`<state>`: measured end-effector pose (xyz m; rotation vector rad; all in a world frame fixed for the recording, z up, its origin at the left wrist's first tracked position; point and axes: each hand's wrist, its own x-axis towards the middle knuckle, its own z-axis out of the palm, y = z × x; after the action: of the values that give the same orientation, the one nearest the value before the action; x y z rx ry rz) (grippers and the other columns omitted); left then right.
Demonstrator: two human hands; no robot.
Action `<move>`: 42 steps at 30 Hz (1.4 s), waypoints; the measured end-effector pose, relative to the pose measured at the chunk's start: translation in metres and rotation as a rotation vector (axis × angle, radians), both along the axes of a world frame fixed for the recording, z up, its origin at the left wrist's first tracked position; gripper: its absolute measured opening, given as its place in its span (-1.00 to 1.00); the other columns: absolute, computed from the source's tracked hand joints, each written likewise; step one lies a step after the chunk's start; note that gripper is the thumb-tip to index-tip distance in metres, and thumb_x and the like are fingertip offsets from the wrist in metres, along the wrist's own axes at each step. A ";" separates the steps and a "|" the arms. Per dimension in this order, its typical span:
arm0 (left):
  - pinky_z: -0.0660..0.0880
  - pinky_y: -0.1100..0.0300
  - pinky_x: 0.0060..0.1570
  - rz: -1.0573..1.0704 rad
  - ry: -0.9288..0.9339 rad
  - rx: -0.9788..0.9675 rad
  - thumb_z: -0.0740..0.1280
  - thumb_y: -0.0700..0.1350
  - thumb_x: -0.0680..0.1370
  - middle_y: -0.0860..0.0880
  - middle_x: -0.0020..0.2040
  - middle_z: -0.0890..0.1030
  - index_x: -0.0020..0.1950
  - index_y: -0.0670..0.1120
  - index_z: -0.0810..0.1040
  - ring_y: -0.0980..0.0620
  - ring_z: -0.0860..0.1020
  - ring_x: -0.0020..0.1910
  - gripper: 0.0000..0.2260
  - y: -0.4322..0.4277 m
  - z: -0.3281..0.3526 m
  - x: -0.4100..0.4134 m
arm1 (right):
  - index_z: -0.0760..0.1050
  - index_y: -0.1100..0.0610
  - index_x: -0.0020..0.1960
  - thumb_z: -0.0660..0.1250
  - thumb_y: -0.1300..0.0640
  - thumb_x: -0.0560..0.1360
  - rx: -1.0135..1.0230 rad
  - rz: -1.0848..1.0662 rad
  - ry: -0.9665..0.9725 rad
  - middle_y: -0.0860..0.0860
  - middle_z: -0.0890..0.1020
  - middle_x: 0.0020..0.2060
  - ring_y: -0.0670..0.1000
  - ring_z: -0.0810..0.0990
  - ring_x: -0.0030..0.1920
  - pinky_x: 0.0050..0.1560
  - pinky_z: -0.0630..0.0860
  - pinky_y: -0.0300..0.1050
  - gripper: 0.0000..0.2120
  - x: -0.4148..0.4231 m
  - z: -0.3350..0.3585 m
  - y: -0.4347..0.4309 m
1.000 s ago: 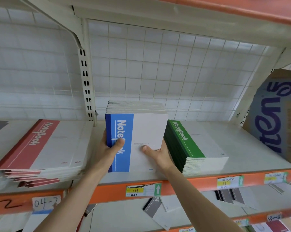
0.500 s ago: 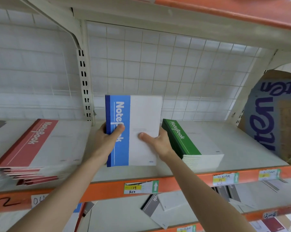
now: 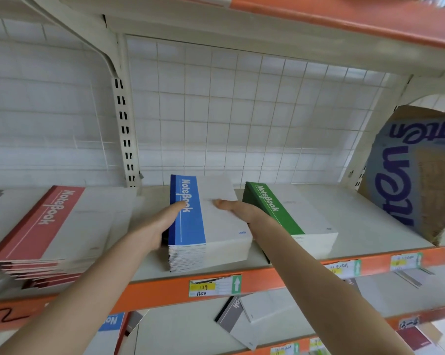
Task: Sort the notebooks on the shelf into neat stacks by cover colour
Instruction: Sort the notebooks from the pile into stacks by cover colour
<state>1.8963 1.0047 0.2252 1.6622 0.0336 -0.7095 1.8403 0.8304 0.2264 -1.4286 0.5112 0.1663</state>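
Observation:
A stack of blue-spined notebooks (image 3: pixel 206 226) lies flat on the shelf (image 3: pixel 369 221) near its front edge, squared up. My left hand (image 3: pixel 160 226) grips the stack's left side, thumb on the blue cover. My right hand (image 3: pixel 239 210) grips its right side, thumb on the white part of the cover. Right beside it lies a neat stack of green-spined notebooks (image 3: pixel 293 216). To the left, a stack of red-spined notebooks (image 3: pixel 50 226) lies fanned out and uneven at its front.
A torn cardboard box (image 3: pixel 415 175) with purple lettering leans at the shelf's right end. A white upright (image 3: pixel 124 129) and wire grid back the shelf. The shelf below holds loose grey (image 3: pixel 231 313), blue (image 3: pixel 111 326) and dark red (image 3: pixel 415 339) notebooks. Price labels (image 3: pixel 213 286) line the orange edge.
The blue stack, held upright on its edge earlier, has been tipped down flat onto the shelf. Both hands stay on its sides. The view has dropped lower.

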 end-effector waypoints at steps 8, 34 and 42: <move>0.44 0.15 -0.26 0.027 0.010 0.033 0.17 0.04 0.62 -0.11 -0.18 0.57 -0.10 -0.11 0.46 -0.04 0.53 -0.26 -0.75 -0.007 -0.013 -0.004 | 0.51 0.12 -0.01 0.40 0.02 0.45 -0.029 -0.005 0.083 0.05 0.66 -0.23 0.00 0.65 -0.32 -0.37 0.54 -0.20 -0.79 -0.002 -0.013 -0.004; 0.40 0.12 0.05 0.017 -0.303 0.247 0.23 -0.05 0.59 -0.21 0.29 0.46 0.31 -0.21 0.38 -0.17 0.48 0.18 -0.64 -0.014 0.000 -0.005 | 0.51 0.35 -0.17 0.30 0.07 0.46 -0.877 -0.238 -0.057 0.10 0.42 -0.31 0.04 0.40 -0.29 -0.22 0.37 -0.14 -0.70 -0.034 0.040 -0.023; 0.12 0.31 0.27 -0.129 -0.996 0.198 0.24 -0.04 0.57 -0.06 0.45 0.16 0.50 -0.11 0.14 0.01 0.15 0.44 -0.46 -0.092 0.034 -0.093 | 0.47 0.29 0.25 0.33 0.08 0.48 -1.027 -0.398 -0.015 0.16 0.58 0.11 0.12 0.52 0.07 0.04 0.44 -0.07 -0.58 -0.069 0.040 -0.143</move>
<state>1.8032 0.9129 0.2594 2.0600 -0.7330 0.0954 1.7717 0.6872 0.2663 -2.2668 0.9245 -0.5004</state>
